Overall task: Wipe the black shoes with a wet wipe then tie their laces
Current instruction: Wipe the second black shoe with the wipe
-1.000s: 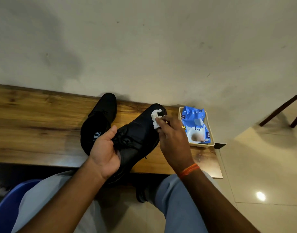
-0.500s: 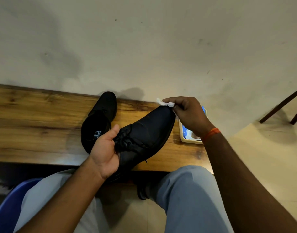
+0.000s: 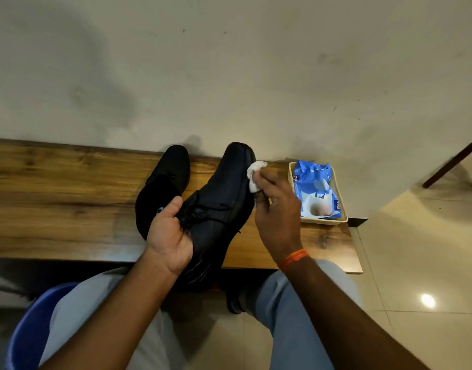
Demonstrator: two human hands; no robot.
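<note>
2 black shoes [image 3: 163, 182], L hand [image 3: 168, 236] grips 1 [image 3: 221, 198], R hand [image 3: 277, 214] pinches 1 wipe [image 3: 255, 173].

Wooden bench [image 3: 56, 198] carries one black shoe [image 3: 163, 188]; tray [image 3: 320, 221] of wipes near its end.

L hand [image 3: 169, 233] cupped, R hand [image 3: 276, 209] fingers pinched, both forearms extended

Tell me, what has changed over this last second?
The right hand swept the wet wipe up over the held shoe's toe, then back down its right side. The shoe's toe swung upright. The left hand keeps gripping the heel end; the second shoe and the wipes packet stayed put.
</note>
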